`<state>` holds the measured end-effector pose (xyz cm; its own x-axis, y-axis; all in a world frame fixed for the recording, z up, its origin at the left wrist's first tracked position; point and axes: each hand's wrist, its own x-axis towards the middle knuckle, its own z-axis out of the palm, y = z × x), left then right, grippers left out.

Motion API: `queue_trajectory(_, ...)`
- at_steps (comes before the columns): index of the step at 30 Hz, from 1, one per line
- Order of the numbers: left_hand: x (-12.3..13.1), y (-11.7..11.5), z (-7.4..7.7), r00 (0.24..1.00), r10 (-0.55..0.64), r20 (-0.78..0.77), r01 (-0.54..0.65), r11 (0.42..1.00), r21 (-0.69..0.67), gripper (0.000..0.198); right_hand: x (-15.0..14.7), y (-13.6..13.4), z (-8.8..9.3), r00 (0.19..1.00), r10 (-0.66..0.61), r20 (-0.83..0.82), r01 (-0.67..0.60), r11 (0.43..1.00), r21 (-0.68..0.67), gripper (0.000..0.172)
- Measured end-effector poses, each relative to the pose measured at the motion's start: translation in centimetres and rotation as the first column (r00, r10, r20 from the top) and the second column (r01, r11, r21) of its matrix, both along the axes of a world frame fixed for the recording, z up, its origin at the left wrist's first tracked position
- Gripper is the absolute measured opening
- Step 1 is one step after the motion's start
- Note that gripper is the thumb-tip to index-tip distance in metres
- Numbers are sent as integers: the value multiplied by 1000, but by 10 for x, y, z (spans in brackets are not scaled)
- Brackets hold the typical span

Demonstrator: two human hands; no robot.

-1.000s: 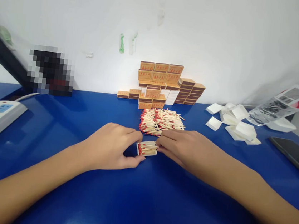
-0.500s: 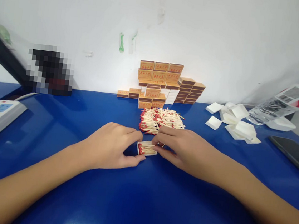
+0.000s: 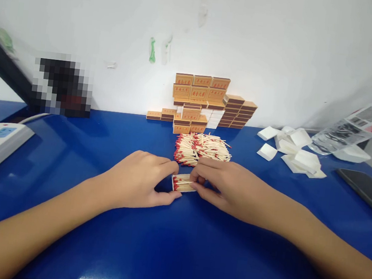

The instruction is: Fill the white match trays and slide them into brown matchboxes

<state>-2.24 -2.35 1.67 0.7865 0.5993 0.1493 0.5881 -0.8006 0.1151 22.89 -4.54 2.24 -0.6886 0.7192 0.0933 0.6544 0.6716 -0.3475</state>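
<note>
A small white tray [image 3: 184,190] with red-tipped matches [image 3: 181,183] in it lies on the blue table between my hands. My left hand [image 3: 147,180] grips the tray's left end between thumb and index finger. At the tray's right end my right hand [image 3: 218,181] is closed, thumb and fingertips pinching matches over the tray; its fingers cover that end. Just behind the hands lies a loose pile of matches [image 3: 201,149], heads mostly to the left.
Stacked matchboxes [image 3: 198,93] stand against the wall behind the pile. Folded white trays [image 3: 297,145], a plastic-wrapped pack [image 3: 351,127] and a dark phone [image 3: 366,193] are on the right. A power strip [image 3: 0,149] lies at the left.
The view has shifted slightly. My right fingers have moved a little at the tray's right end, while my left hand keeps its grip.
</note>
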Motion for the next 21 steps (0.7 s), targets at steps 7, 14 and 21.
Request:
queue_trajectory(7, 0, 1, 0, 1000, -4, 11, 4, 1000, -2, 29, 1, 1, -1, 1000, 4, -7, -3, 1000, 23, 11)
queue_trajectory(14, -1, 2, -1, 1000, -13, 5, 13, 1000, 5, 30, 2, 2, -2, 1000, 5, 19, -5, 1000, 5, 14)
queue_trajectory(21, -1, 1, 0, 1000, -13, -4, 13, 1000, 0, 30, 1, 1, -2, 1000, -13, 1, 13, 1000, 13, 15)
